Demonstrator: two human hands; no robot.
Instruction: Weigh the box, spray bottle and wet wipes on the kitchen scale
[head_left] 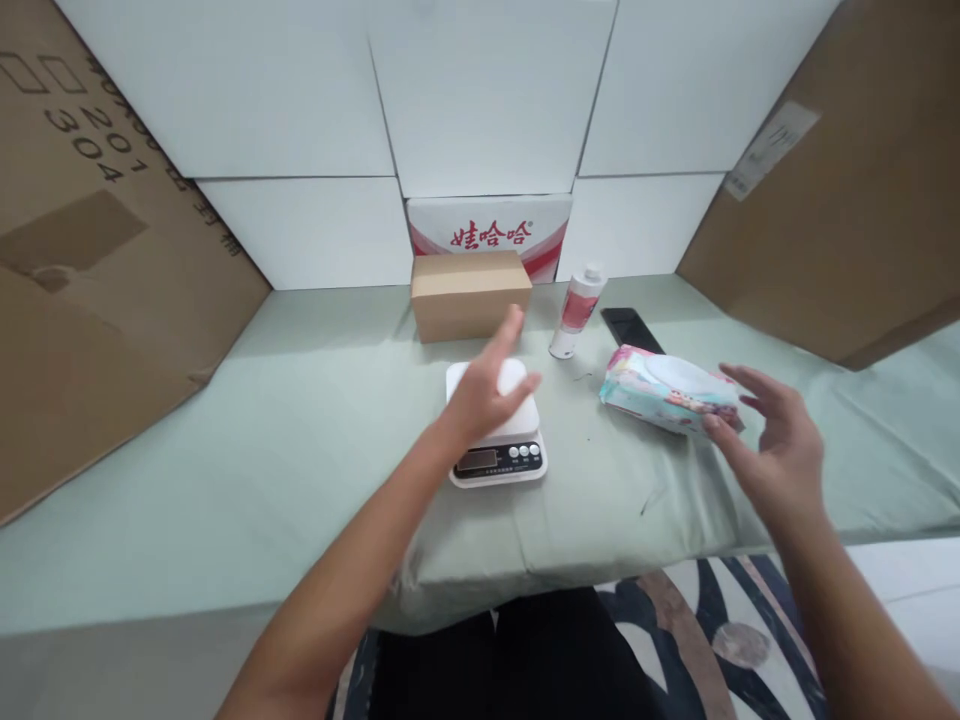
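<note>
My left hand [487,388] hovers over the white kitchen scale [517,432], its fingers stretched and the thumb apart, holding nothing. It hides part of the weighing plate. The scale has a dark display and several round buttons along its front. On the right, a pack of wet wipes [660,388] with a white lid lies at a slant on the cloth. Around its right end my right hand [772,440] is spread, thumb at the front side and forefinger near the back corner. A gap shows between palm and pack; whether the fingertips touch it I cannot tell.
Behind the scale stands a brown cardboard box [469,300], with a white and red carton [491,225] against the wall. A white and pink bottle [577,312] and a black phone [631,328] are farther right. Large cardboard sheets [112,300] flank the green-clothed table [300,450].
</note>
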